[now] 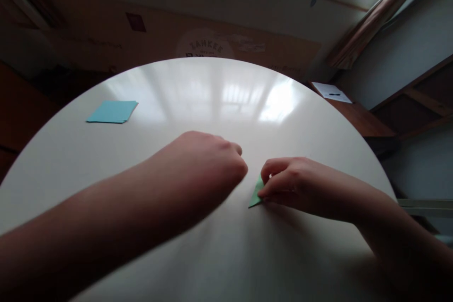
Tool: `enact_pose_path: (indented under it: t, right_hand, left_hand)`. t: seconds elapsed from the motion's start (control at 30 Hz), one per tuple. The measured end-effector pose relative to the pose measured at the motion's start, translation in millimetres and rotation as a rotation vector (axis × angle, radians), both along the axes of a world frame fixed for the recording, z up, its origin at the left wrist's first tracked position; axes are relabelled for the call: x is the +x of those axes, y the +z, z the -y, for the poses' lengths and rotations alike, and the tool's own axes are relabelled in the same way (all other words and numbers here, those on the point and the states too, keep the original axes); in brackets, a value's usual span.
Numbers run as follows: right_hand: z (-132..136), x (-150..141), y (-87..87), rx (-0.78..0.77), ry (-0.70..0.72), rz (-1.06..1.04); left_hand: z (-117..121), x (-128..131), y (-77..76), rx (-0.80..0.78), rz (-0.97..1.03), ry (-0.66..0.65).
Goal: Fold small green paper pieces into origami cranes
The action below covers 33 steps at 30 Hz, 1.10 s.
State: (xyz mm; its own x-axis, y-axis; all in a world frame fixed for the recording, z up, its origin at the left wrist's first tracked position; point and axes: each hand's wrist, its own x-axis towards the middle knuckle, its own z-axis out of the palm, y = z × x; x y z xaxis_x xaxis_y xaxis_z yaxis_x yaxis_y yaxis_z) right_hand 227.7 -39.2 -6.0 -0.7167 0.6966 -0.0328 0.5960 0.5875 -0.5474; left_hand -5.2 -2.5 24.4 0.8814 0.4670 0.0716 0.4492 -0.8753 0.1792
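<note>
A small folded piece of green paper (256, 193) lies on the round white table (219, 99), mostly hidden under my fingers. My right hand (293, 183) pinches it with curled fingers, pressing it onto the table. My left hand (205, 163) is a closed fist just left of the paper, knuckles toward it; its fingertips are hidden, and I cannot see anything inside it.
A stack of light blue square paper (112, 111) lies at the far left of the table. Beyond the table's right edge stands a wooden desk (357, 115) with a white sheet (331, 92) and pen. A window and curtain (375, 14) are at top right.
</note>
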Motion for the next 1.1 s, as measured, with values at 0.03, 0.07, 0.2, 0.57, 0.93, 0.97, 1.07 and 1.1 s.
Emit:
enact_pose_path:
  t: [0.03,0.07,0.2,0.57,0.93,0.97,1.07,1.1]
  right_hand:
    - [0.0,0.6,0.4,-0.006,0.005,0.003]
    - [-0.2,1.2,0.7,-0.013,0.010,0.007]
    - [-0.9,3.6,1.6,-0.002,0.041,-0.005]
    - [-0.4,3.0,5.5,0.051,0.066,0.064]
    - [40.8,20.8,-9.1,0.333,0.000,0.146]
    - [44.3,20.2,-11.3,0.367,-0.025,0.151]
    - [52.5,15.0,-14.9,0.460,-0.103,0.189]
    - [54.4,12.9,-14.9,0.484,-0.121,0.208]
  left_hand:
    - [-12.2,-4.2,-2.1,-0.040,0.014,-0.030]
    - [-21.5,-7.6,-6.7,-0.082,0.035,-0.057]
    - [-29.9,-11.1,-33.2,-0.179,0.146,-0.120]
    - [-12.8,-2.9,-36.7,-0.048,0.075,-0.223]
    - [-9.4,3.1,-49.7,0.073,0.149,-0.323]
    - [-10.3,4.5,-52.3,0.076,0.165,-0.348]
    - [-10.6,6.8,-56.4,0.057,0.198,-0.370]
    - [-9.6,6.7,-56.2,0.047,0.204,-0.367]
